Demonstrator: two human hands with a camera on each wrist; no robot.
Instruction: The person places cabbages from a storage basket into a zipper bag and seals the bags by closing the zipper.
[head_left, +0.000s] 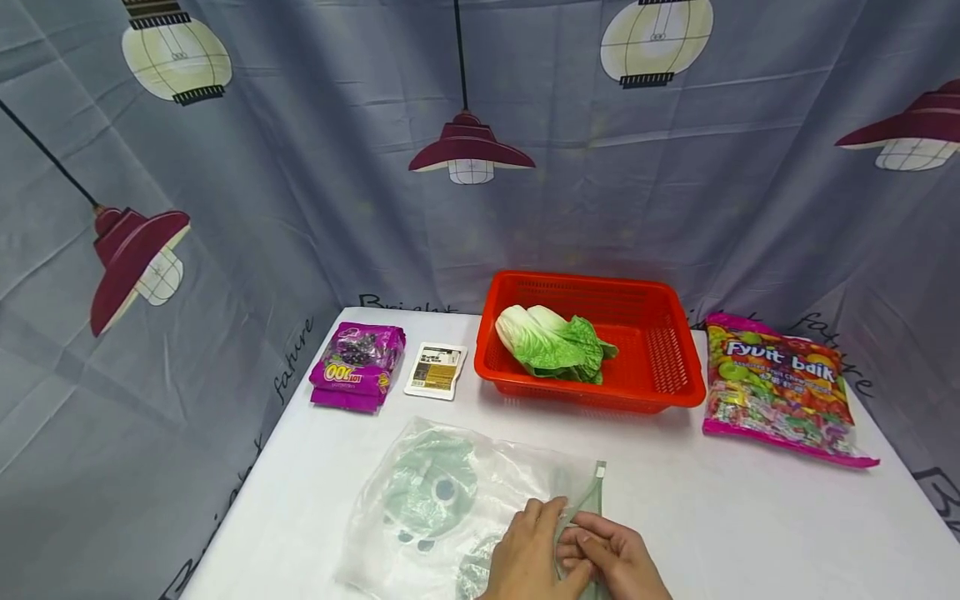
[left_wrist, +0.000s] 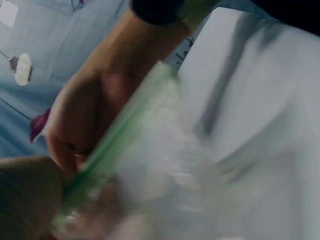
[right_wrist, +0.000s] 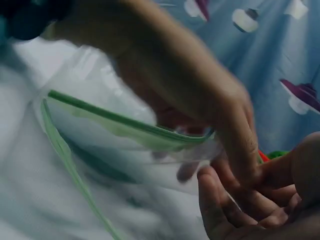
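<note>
A translucent zip bag [head_left: 510, 475] with a pale green print lies flat on the white table, its green zip edge toward the right. My left hand [head_left: 528, 554] grips the bag at that edge, its fingers seen through the plastic in the right wrist view. Close against it, my right hand [head_left: 617, 557] has curled fingers and pinches the zip edge. Within the right wrist view, the bag's two green zip strips [right_wrist: 120, 118] stand apart at one end, so the mouth is partly open. The left wrist view is blurred; the right hand [left_wrist: 80, 120] shows behind the green strip.
Behind the bag stands a red basket [head_left: 592, 398] with a leafy cabbage [head_left: 551, 342] in it. A purple packet [head_left: 358, 367] and a small flat white pack [head_left: 436, 371] lie at the back left. A candy bag [head_left: 780, 392] is at the right. Printed curtains enclose the table.
</note>
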